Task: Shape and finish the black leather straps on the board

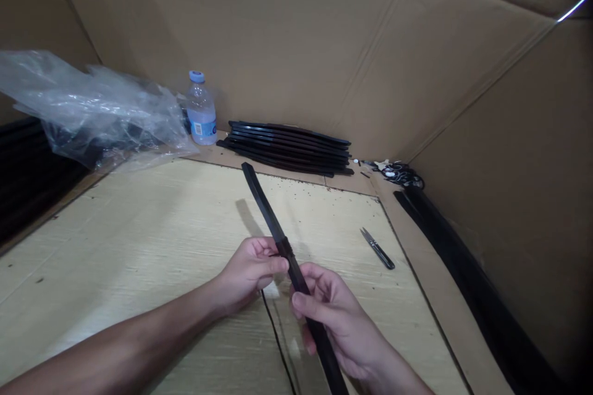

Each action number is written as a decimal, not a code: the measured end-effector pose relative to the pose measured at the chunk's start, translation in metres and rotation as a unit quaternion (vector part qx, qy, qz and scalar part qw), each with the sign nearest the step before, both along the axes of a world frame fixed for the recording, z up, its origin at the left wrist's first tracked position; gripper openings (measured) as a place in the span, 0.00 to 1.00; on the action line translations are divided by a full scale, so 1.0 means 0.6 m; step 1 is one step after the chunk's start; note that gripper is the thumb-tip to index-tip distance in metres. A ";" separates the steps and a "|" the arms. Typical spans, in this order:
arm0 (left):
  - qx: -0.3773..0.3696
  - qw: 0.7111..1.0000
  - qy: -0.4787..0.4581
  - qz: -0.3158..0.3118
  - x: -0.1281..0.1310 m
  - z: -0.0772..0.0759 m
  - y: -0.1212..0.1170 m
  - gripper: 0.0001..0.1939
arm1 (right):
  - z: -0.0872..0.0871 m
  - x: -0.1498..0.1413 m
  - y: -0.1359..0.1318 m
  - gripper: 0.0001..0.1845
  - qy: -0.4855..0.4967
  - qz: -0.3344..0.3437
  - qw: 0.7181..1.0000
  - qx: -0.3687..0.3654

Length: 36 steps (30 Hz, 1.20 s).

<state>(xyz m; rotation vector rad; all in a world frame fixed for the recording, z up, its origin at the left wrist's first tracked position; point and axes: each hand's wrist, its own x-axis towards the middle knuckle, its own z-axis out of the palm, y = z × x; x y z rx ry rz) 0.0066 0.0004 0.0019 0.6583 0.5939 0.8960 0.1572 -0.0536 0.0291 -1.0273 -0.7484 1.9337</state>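
Note:
A long black strip (263,202) slants across the middle of the view, its far end raised over the board and its near end running out of the bottom edge. My left hand (254,266) pinches it with the thumb near a thicker wrapped or bunched part (286,248). Just below that, my right hand (331,314) grips the same strip, thumb on top and fingers beneath. A thin black cord (274,327) hangs from under my left hand towards the bottom edge. Thread snips (377,248) lie on the board to the right.
A bundle of black strips (287,148) rests along the back, beside a water bottle (202,112) and clear plastic bags (106,110). Tangled cord (403,174) sits in the back right corner. More black strips (456,253) lie along the right. Cardboard walls (259,30) enclose the pale board (139,216).

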 end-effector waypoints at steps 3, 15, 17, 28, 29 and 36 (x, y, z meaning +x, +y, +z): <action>-0.009 1.000 0.002 0.001 0.001 0.003 -0.003 0.13 | 0.001 -0.002 -0.001 0.18 0.012 0.019 1.000 0.003; -0.035 0.998 0.033 0.031 -0.002 -0.001 -0.001 0.14 | 0.014 0.000 0.004 0.14 0.034 -0.061 0.998 -0.005; -0.032 0.999 0.027 0.014 -0.004 -0.003 -0.001 0.14 | 0.013 0.001 0.003 0.12 0.024 -0.061 0.998 0.000; 0.012 0.999 0.000 -0.043 -0.007 0.000 -0.004 0.13 | -0.001 -0.001 -0.003 0.14 -0.002 -0.005 1.000 -0.018; 0.014 0.999 0.005 -0.044 -0.007 0.000 -0.004 0.13 | -0.002 -0.002 -0.003 0.16 0.005 0.005 1.000 -0.015; 0.014 1.000 0.014 -0.019 -0.007 -0.001 -0.005 0.14 | 0.007 -0.001 0.003 0.18 -0.007 0.011 1.000 0.004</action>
